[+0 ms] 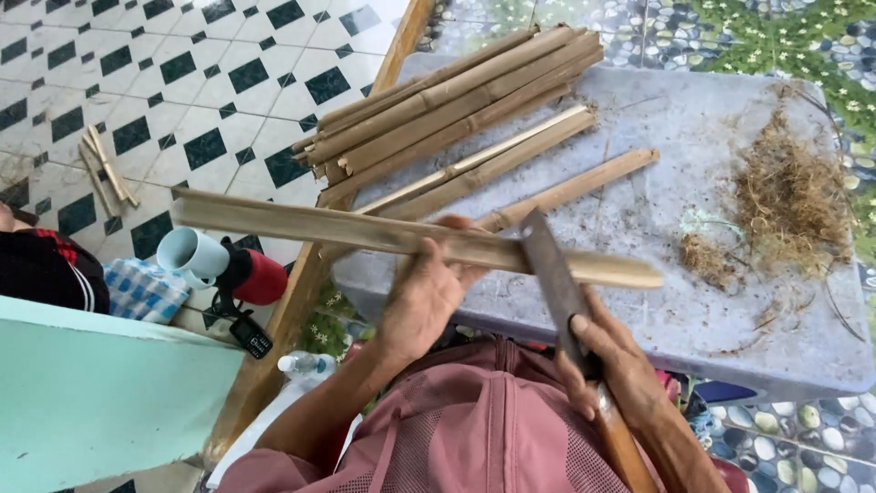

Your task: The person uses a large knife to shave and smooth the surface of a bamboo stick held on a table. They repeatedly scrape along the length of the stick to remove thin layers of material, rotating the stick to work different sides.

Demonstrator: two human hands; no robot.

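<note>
Bamboo strip and knife, both held up.
Long tan split strip lies nearly level above the grey worktop; the broad dark blade stands edge-on against its right part, wooden handle pointing down.

Bamboo lying across a table, around the hands

A long split bamboo strip is lying crosswise in the left hand; a flat metal blade in the right hand is meeting it on that hand's far side, a bundle of cut bamboo sticks lying beyond on the grey plastic table.

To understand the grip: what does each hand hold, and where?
Left hand grips the bamboo strip near its middle; right hand holds the knife at its handle.
</note>
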